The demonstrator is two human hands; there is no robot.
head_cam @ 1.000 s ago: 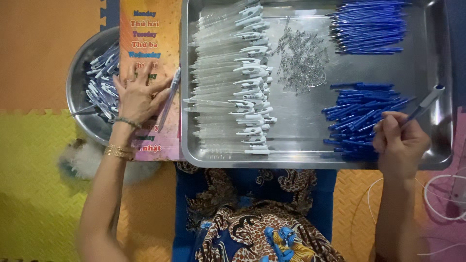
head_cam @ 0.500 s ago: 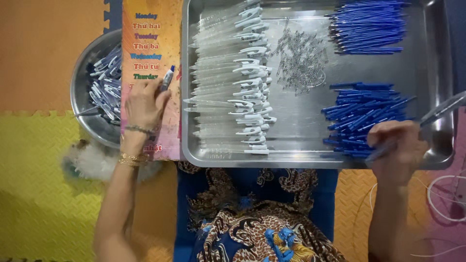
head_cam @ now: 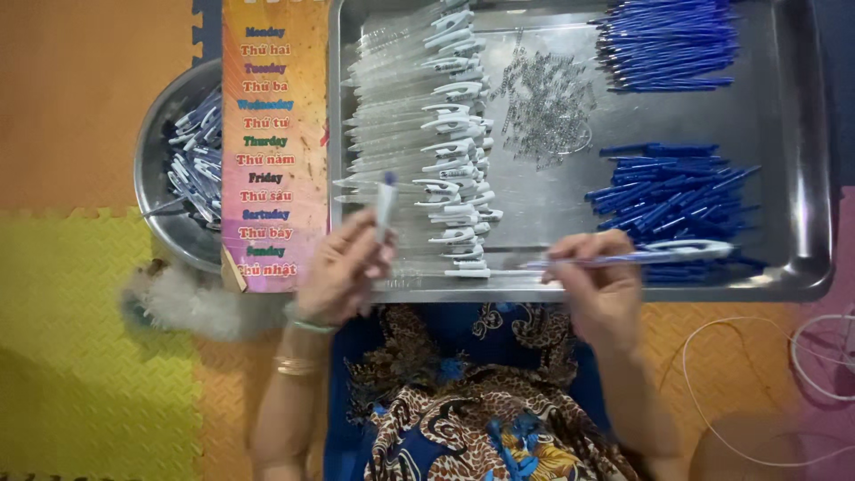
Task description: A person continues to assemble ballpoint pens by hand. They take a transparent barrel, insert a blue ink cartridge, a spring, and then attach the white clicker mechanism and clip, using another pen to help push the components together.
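I am putting a pen together: my left hand (head_cam: 343, 267) pinches a small clear cap piece with a blue tip (head_cam: 384, 203), my right hand (head_cam: 598, 287) grips the long blue-and-white pen body (head_cam: 637, 257) over the shiny metal tray (head_cam: 802, 178), and next I think the two must line up end to end.

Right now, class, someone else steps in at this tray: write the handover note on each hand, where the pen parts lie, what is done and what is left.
Left hand: holds a short pen piece with a blue tip, upright, at the tray's near left corner.
Right hand: grips a pen barrel with white clip and blue refill, lying level over the near rim.
Steel tray: clear barrels with white clips stacked left, springs mid, blue refills in two heaps, far and near.
Done: assembled pens lie in the round bowl at left.
Left: plenty of barrels, springs and refills unassembled.
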